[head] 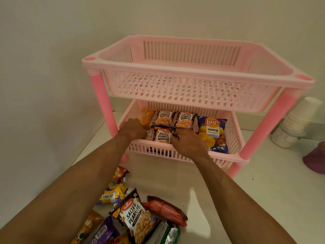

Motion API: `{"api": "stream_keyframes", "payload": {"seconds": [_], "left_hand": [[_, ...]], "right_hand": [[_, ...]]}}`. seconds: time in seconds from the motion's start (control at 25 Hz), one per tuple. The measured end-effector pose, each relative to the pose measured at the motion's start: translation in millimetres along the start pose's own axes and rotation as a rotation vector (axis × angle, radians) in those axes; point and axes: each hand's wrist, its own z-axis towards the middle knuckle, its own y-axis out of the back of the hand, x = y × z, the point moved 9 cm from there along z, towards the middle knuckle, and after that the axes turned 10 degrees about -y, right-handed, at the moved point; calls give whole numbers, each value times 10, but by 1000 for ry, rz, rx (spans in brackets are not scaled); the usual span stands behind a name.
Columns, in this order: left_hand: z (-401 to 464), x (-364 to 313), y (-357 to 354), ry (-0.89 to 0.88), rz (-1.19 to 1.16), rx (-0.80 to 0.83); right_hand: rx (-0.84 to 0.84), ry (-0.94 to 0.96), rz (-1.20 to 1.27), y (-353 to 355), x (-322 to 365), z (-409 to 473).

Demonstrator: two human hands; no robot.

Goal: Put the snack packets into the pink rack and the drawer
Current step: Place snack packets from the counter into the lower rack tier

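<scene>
Both hands reach into the lower tier of the pink rack. The right hand curls its fingers on the edge of the front peanut packet; the left hand is curled beside the orange packet, but whether it grips anything I cannot tell. Two more peanut packets and a blue chips bag already lie in that tier. The upper tier looks bare. A pile of loose packets waits on the table.

Risks: sliding the front packet could shove the rear ones out of line or ride it up onto them; pushing hard might shift the light rack. No drawer is visible.
</scene>
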Motion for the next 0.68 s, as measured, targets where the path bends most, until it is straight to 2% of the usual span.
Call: {"api": "stream_keyframes", "payload": {"seconds": [0.2, 0.4, 0.48, 0.56, 0.68], "left_hand": [[65, 19, -55, 7, 6, 26], [-102, -34, 177, -17, -46, -183], [-300, -113, 323, -133, -149, -316], [-654, -239, 456, -331, -208, -468], [-1259, -302, 460, -511, -217, -632]], "right_hand": [[4, 2, 4, 18, 20, -9], [-22, -12, -10, 41, 10, -41], [-149, 24, 32, 170, 59, -131], [-273, 97, 112, 336, 117, -264], [-269, 256, 108, 424, 232, -415]]}}
